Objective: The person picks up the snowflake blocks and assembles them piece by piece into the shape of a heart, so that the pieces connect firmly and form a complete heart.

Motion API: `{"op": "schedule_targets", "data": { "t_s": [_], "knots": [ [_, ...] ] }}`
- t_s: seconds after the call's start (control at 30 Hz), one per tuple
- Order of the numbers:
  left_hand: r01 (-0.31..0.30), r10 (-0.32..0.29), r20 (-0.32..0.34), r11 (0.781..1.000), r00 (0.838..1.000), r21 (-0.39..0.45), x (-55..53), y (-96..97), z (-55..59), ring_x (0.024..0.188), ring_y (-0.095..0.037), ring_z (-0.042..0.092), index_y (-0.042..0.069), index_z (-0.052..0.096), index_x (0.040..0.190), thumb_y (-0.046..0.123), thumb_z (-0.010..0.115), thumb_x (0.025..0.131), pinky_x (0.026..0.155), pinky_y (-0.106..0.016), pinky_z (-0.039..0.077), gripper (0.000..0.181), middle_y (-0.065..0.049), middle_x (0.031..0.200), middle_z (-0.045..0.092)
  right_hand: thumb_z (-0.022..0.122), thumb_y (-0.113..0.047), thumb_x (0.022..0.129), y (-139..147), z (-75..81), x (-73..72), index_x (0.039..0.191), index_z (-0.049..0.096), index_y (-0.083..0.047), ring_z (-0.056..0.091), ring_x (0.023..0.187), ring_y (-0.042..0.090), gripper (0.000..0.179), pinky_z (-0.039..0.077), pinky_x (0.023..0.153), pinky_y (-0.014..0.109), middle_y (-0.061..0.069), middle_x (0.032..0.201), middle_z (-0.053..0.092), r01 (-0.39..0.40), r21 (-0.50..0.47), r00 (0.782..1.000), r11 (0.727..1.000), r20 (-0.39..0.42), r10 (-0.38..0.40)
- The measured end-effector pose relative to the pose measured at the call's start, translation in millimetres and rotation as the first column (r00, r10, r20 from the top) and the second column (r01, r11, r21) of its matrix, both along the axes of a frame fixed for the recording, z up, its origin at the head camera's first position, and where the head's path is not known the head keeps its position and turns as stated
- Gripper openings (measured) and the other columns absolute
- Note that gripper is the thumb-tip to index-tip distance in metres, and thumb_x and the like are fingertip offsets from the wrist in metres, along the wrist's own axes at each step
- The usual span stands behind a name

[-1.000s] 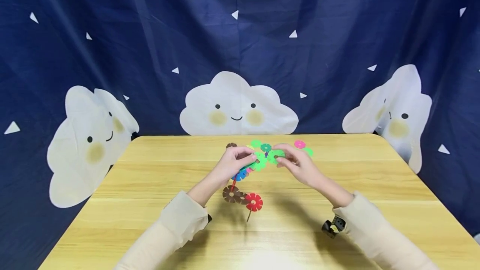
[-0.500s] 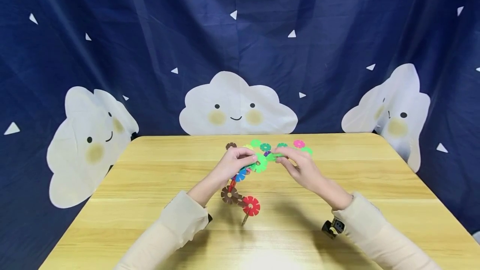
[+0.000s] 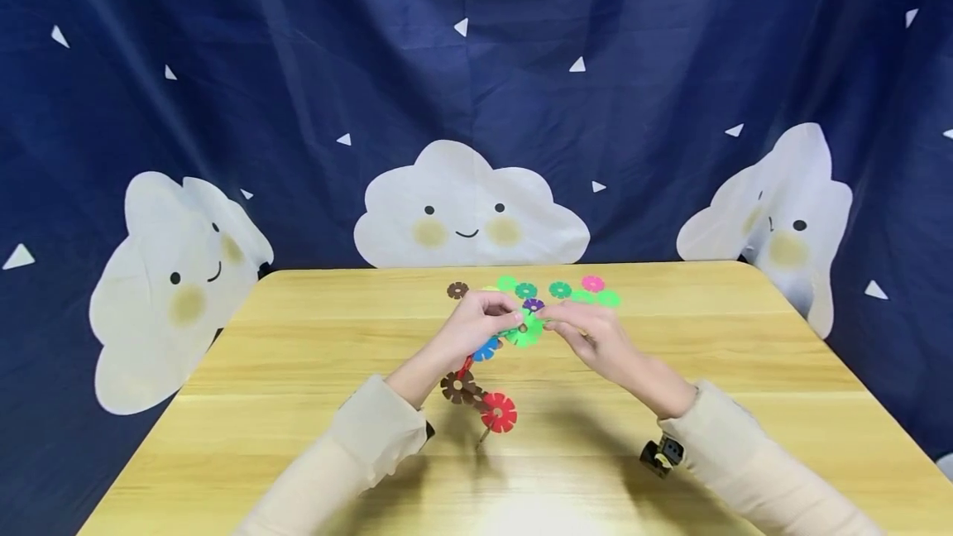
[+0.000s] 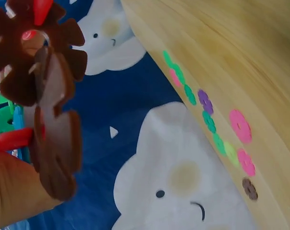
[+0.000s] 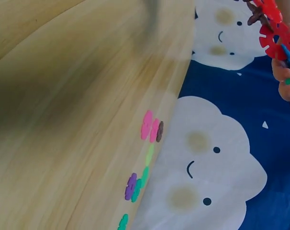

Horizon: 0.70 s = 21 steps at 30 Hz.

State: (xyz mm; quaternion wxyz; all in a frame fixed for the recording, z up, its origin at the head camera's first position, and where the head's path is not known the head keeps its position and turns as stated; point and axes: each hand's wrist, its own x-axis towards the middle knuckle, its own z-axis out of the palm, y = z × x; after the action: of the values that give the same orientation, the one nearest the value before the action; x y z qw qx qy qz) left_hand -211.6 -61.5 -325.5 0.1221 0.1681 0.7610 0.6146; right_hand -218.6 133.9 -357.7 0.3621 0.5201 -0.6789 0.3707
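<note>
In the head view, my left hand (image 3: 476, 327) pinches a chain of slotted plastic snowflake discs above the table. A bright green disc (image 3: 525, 336) stands at its fingertips. Below hang a blue disc (image 3: 487, 350), brown discs (image 3: 449, 391) and a red disc (image 3: 508, 415) at the low end. My right hand (image 3: 596, 336) has thumb and fingers pinched at the green disc's right edge; the second green disc there is mostly hidden. Close up in the left wrist view are a brown disc (image 4: 16, 86) and part of my left hand (image 4: 16, 191). My right hand is out of the right wrist view.
Loose discs lie along the table's far side: a brown disc (image 3: 457, 290), a purple disc (image 3: 533, 304), a teal disc (image 3: 561, 289), a pink disc (image 3: 593, 283) and several others. Behind the wooden table (image 3: 313, 420) hangs a dark blue curtain (image 3: 298, 40) with clouds.
The green disc in my right hand has turned edge-on and come up against the green disc in my left. My left hand has shifted slightly right with the chain.
</note>
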Motion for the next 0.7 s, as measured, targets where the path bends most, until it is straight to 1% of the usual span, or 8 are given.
{"op": "schedule_targets", "data": {
  "t_s": [0.1, 0.23, 0.33, 0.43, 0.5, 0.57, 0.63, 0.7],
  "knots": [
    [0.014, -0.014, -0.005, 1.0, 1.0, -0.015, 1.0, 0.2, 1.3, 0.068, -0.009, 0.053, -0.007, 0.063, 0.092, 0.004, 0.057, 0.087, 0.058, -0.023, 0.048, 0.013, 0.0, 0.075, 0.062, 0.046, -0.016, 0.095, -0.7, -0.3, 0.0, 0.092, 0.063, 0.003, 0.062, 0.065, 0.02, 0.026, 0.051, 0.065, 0.022, 0.014, 0.08, 0.067, -0.018, 0.006, 1.0, 1.0, -0.007, 0.018],
    [0.031, -0.031, -0.016, 0.999, 0.999, -0.013, 1.5, -1.3, 2.3, 0.068, -0.009, 0.054, -0.007, 0.063, 0.096, 0.005, 0.056, 0.088, 0.059, -0.024, 0.049, 0.015, -0.002, 0.078, 0.062, 0.047, -0.017, 0.095, -1.2, 0.9, -0.3, 0.092, 0.063, 0.003, 0.064, 0.067, 0.023, 0.026, 0.051, 0.071, 0.02, 0.015, 0.081, 0.067, -0.012, -0.008, 1.0, 1.0, -0.01, 0.012],
    [0.026, -0.026, 0.0, 1.0, 1.0, 0.008, 1.5, -3.0, 2.8, 0.067, -0.009, 0.054, -0.007, 0.062, 0.1, 0.006, 0.055, 0.089, 0.06, -0.023, 0.048, 0.018, -0.002, 0.081, 0.062, 0.049, -0.019, 0.093, -1.2, 3.4, -1.2, 0.099, 0.062, 0.006, 0.064, 0.073, 0.023, 0.029, 0.051, 0.075, 0.019, 0.017, 0.088, 0.067, -0.015, -0.02, 0.999, 1.0, 0.047, 0.016],
    [0.013, -0.013, 0.006, 1.0, 1.0, 0.018, 1.9, -4.5, 1.9, 0.068, -0.009, 0.053, -0.007, 0.061, 0.102, 0.008, 0.055, 0.089, 0.061, -0.021, 0.046, 0.02, -0.001, 0.082, 0.061, 0.051, -0.019, 0.091, -0.2, 5.2, -1.9, 0.103, 0.059, 0.007, 0.061, 0.073, 0.018, 0.03, 0.05, 0.069, 0.017, 0.018, 0.089, 0.065, -0.019, -0.061, 0.994, 0.998, 0.109, 0.026],
    [0.006, -0.006, 0.021, 1.0, 1.0, 0.02, 1.9, -5.2, -0.1, 0.067, -0.009, 0.053, -0.006, 0.061, 0.102, 0.01, 0.055, 0.089, 0.062, -0.021, 0.045, 0.021, 0.001, 0.082, 0.06, 0.053, -0.018, 0.091, 0.8, 5.2, -1.9, 0.098, 0.059, 0.007, 0.058, 0.073, 0.016, 0.027, 0.048, 0.067, 0.015, 0.016, 0.086, 0.063, -0.013, -0.097, 0.991, 0.995, 0.128, 0.026],
    [0.019, -0.019, 0.018, 1.0, 1.0, 0.019, 1.8, -6.1, -2.9, 0.069, -0.008, 0.053, -0.006, 0.061, 0.103, 0.01, 0.055, 0.09, 0.063, -0.021, 0.046, 0.022, 0.002, 0.082, 0.059, 0.056, -0.014, 0.089, 1.8, 4.5, -2.2, 0.091, 0.06, 0.004, 0.056, 0.072, 0.016, 0.019, 0.047, 0.069, 0.015, 0.014, 0.081, 0.062, -0.008, -0.129, 0.993, 0.992, 0.113, 0.023],
    [0.045, -0.045, -0.002, 0.999, 0.999, 0.005, 1.3, -7.5, -5.3, 0.07, -0.009, 0.053, -0.006, 0.061, 0.103, 0.011, 0.055, 0.09, 0.065, -0.022, 0.047, 0.023, 0.002, 0.081, 0.059, 0.056, -0.012, 0.089, 2.5, 3.3, -2.5, 0.085, 0.06, 0.002, 0.055, 0.073, 0.017, 0.015, 0.046, 0.073, 0.015, 0.011, 0.078, 0.06, -0.012, -0.138, 0.995, 0.99, 0.092, 0.025],
    [0.08, -0.081, -0.043, 0.996, 0.996, -0.032, 0.4, -9.8, -6.8, 0.072, -0.012, 0.054, -0.006, 0.061, 0.103, 0.013, 0.054, 0.091, 0.067, -0.023, 0.047, 0.023, -0.001, 0.082, 0.061, 0.055, -0.012, 0.089, 2.4, 2.3, -3.2, 0.083, 0.059, 0.001, 0.055, 0.073, 0.017, 0.015, 0.045, 0.076, 0.015, 0.011, 0.076, 0.059, -0.028, -0.134, 0.997, 0.991, 0.064, 0.037]
  ]
}}
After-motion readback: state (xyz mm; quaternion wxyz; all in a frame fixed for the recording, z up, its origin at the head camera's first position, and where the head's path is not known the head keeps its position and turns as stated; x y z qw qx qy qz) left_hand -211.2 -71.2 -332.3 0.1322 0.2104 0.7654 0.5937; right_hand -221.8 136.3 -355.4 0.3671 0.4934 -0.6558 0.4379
